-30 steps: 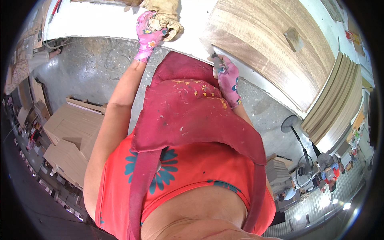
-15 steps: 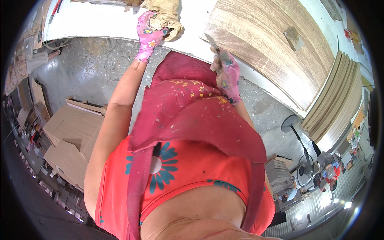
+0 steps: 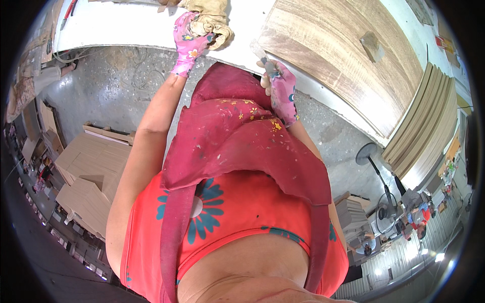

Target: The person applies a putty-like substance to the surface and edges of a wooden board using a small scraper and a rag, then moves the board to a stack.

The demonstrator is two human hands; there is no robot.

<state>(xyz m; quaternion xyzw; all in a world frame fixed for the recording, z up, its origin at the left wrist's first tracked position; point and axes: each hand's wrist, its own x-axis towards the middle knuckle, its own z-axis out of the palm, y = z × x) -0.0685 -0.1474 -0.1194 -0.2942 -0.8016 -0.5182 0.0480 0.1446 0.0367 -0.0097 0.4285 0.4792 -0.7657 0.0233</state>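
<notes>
**2 gloved hands at the bench edge: rag on the left, panel corner on the right**

The left hand (image 3: pixel 189 43), in a pink flowered glove, is closed on a tan rag (image 3: pixel 212 22). The rag lies bunched on the white bench (image 3: pixel 126 25), just inside the near edge, and the fingers wrap its lower left side.

The right hand (image 3: pixel 280 91), gloved the same, sits at the bench edge by the near corner of a wood-grain panel (image 3: pixel 343 55). Its fingers are curled around something small and dark; what that is cannot be told. The 2 hands are apart, with a strip of bare white bench between them.

The panel lies flat on the bench and runs up and to the right, its long near edge following the bench edge. A small wood block (image 3: pixel 371 45) rests on top of it, well away from the hand.

A red apron (image 3: pixel 242 146) fills the middle of the view and hides the floor right below the bench edge. Left of the arm there is open grey floor (image 3: pixel 111 96), bounded lower down by stacked pale boards (image 3: pixel 86 177). On the right, a stack of long boards (image 3: pixel 424 121) stands past the end of the panel, and a standing fan (image 3: pixel 366 154) is on the floor below it.
</notes>
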